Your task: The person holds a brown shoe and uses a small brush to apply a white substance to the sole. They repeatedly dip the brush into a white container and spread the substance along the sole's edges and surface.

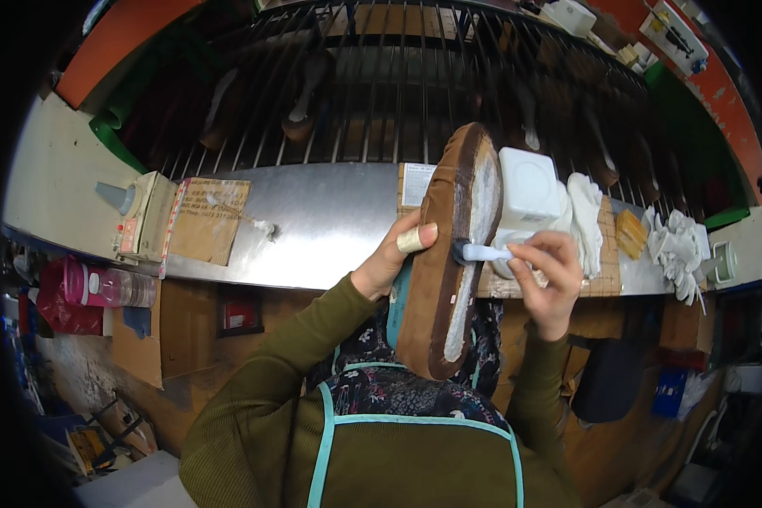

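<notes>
In front of my chest, a brown suede shoe upper [432,279] on a teal last [399,306] stands on edge, its underside turned to the right. A whitish layer covers the middle of that underside, bordered by a dark brown band. My left hand [391,262] grips the upper from the left, thumb across its edge; a pale wrap circles one digit. Between the fingers of my right hand [552,279] is a small brush with a pale handle [486,253]. Its dark bristles touch the underside near the middle.
Behind the metal bench [313,212] runs a rack of metal rods [381,102] carrying several shoes [299,127]. A white container [529,188], white gloves [586,222] and a yellowish block [631,234] sit right. At left lie cardboard [205,227] and a carton [150,207].
</notes>
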The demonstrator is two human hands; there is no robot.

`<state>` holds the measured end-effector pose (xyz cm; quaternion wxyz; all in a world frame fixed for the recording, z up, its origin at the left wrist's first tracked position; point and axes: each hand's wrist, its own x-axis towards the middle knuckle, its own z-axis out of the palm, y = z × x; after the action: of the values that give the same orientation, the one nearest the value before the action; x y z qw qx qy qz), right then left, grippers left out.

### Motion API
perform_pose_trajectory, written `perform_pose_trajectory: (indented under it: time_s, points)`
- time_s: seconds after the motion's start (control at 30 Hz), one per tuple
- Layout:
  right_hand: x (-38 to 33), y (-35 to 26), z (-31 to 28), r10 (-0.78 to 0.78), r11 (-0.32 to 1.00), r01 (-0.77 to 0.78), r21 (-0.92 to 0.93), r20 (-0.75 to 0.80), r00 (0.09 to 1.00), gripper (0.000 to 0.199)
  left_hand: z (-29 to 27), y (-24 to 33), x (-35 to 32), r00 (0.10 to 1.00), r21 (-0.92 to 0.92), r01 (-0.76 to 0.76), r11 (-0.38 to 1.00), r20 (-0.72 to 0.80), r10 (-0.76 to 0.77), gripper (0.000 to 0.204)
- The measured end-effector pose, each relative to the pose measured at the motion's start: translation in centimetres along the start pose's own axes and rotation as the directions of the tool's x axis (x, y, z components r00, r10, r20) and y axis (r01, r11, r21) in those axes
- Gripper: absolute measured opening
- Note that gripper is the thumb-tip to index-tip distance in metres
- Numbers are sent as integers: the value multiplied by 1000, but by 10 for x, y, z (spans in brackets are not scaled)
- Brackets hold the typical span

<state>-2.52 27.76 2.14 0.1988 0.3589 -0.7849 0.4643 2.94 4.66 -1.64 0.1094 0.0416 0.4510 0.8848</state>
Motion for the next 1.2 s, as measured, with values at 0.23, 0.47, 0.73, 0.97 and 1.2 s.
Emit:
perform_pose_trajectory:
  time_s: [0.23, 0.47, 0.73, 0.97, 1.2]
  points:
    - [5, 2, 19, 183, 977, -168, 129, -109, 977, 17, 13, -1, -7, 998, -77, -48, 996, -32, 46, 77]
    - [-54, -25, 21, 473, 718, -514, 469, 213, 855, 15, -2, -6, -19, 978, -71, -91, 993, -195, 76, 68]
    - [-55, -41, 47, 510, 798, -486, 356, 31, 860, 16, -6, -12, -22, 948, 53, -170, 984, -263, 178, 65]
    - [-34, -31, 59, 394, 910, -375, 178, -86, 915, 15, -5, -6, -23, 946, 139, -156, 978, -263, 188, 69]
    - [-20, -22, 60, 273, 959, -259, 114, -136, 952, 16, -4, 1, -24, 949, 129, -164, 978, -251, 192, 72]
